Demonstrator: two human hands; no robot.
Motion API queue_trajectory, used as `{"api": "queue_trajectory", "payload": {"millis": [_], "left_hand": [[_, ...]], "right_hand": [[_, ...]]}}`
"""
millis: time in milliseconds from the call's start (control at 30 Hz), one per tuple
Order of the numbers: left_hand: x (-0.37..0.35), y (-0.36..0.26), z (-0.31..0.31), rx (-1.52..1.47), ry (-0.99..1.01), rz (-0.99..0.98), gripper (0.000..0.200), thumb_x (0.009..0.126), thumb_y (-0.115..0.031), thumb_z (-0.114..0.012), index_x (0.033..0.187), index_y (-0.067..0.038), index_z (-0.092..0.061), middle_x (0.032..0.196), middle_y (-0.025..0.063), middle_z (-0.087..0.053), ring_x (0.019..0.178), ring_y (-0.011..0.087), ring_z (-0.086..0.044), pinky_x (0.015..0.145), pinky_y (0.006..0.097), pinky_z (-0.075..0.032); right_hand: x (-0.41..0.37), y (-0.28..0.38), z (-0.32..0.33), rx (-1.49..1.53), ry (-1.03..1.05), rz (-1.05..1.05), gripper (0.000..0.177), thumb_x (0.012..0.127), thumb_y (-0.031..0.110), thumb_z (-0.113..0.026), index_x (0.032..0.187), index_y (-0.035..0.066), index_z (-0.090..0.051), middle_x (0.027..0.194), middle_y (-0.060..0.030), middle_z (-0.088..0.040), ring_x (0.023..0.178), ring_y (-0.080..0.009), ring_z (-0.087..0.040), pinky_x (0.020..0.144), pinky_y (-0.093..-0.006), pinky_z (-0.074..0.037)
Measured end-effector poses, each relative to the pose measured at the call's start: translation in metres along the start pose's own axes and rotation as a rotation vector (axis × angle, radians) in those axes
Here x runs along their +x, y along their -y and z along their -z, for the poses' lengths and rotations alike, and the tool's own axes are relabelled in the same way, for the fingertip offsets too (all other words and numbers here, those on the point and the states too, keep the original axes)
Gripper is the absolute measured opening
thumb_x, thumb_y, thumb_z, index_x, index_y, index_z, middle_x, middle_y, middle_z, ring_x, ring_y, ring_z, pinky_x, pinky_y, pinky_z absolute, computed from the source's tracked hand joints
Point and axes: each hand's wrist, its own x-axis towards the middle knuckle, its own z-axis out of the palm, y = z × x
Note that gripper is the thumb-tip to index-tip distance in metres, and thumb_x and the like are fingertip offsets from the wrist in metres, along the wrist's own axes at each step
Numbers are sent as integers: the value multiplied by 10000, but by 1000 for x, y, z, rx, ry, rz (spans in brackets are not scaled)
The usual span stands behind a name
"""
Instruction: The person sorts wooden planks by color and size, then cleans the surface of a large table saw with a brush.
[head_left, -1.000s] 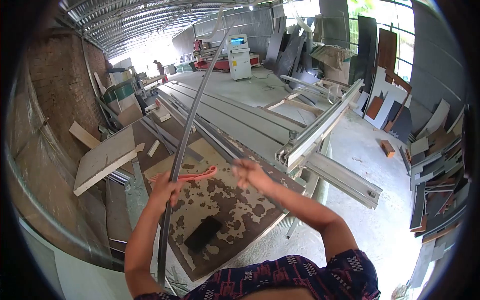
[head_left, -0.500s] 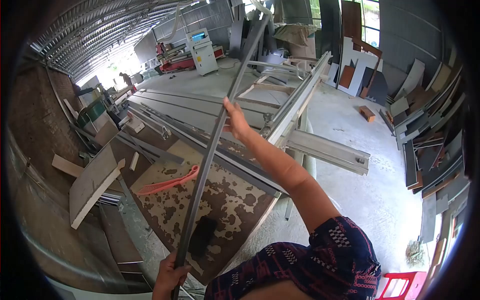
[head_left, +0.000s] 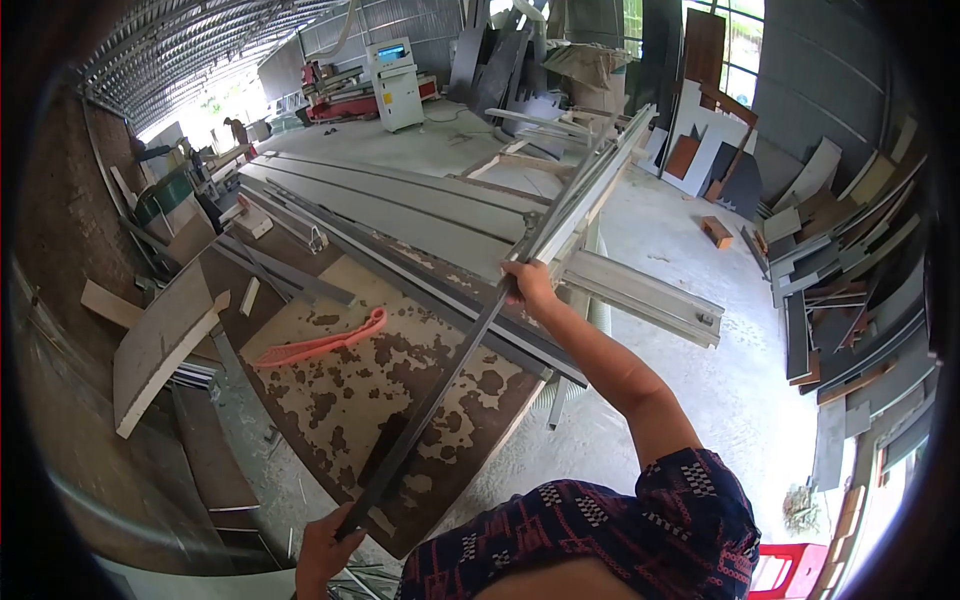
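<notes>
A long, narrow grey strip [head_left: 437, 395] runs diagonally over the blotchy worktable [head_left: 330, 420], from the bottom centre up toward the metal rail. My left hand [head_left: 325, 545] is closed round its near end. Farther along, my right hand [head_left: 528, 283] grips the same strip near the table's far corner. A pink curved object [head_left: 325, 346] lies on the table to the left of the strip. Partly covered by the strip is a dark flat object [head_left: 378, 448] on the tabletop.
Beyond the table are long grey panels [head_left: 390, 205] and a metal rail [head_left: 590, 200]. A white cabinet with a screen [head_left: 399, 98] stands at the back. Boards [head_left: 165, 350] lean at left, and a red stool [head_left: 790, 572] is at lower right.
The strip has swung down and to the right, its far part now close to the rail. My right hand has moved right and lower with it; my left hand has shifted slightly left.
</notes>
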Motion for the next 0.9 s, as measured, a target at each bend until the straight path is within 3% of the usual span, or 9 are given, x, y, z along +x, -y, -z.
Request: {"api": "queue_trajectory", "payload": {"millis": [200, 433, 633, 900], "left_hand": [[-9, 11, 11, 206, -133, 8, 442, 644, -95, -700, 1075, -101, -606, 705, 125, -588, 645, 276, -590, 601, 334, -448], [-17, 9, 13, 241, -167, 9, 456, 616, -79, -703, 1062, -125, -623, 673, 126, -577, 609, 276, -582, 585, 346, -446], [-21, 12, 14, 248, -164, 33, 432, 605, -76, -705, 1030, -64, -627, 710, 148, -599, 627, 260, -593, 612, 318, -448], [-21, 17, 14, 176, -143, 86, 434, 623, -57, -696, 1049, -63, -615, 667, 128, -575, 579, 162, -543, 575, 290, -422]], "right_hand": [[-26, -15, 7, 5, 77, -109, 189, 808, 173, -579, 805, -5, -515, 560, -66, -510, 389, -165, -526, 312, -264, -417], [-34, -32, 12, 41, 105, -144, 226, 797, 162, -593, 839, -56, -546, 574, -105, -548, 371, -176, -527, 301, -269, -402], [-35, -40, 6, 49, 130, -195, 242, 808, 163, -589, 872, -61, -521, 585, -112, -561, 383, -180, -547, 280, -267, -396], [-28, -47, 0, 36, 166, -209, 255, 806, 168, -598, 867, -70, -531, 595, -114, -574, 391, -186, -556, 289, -266, -418]]}}
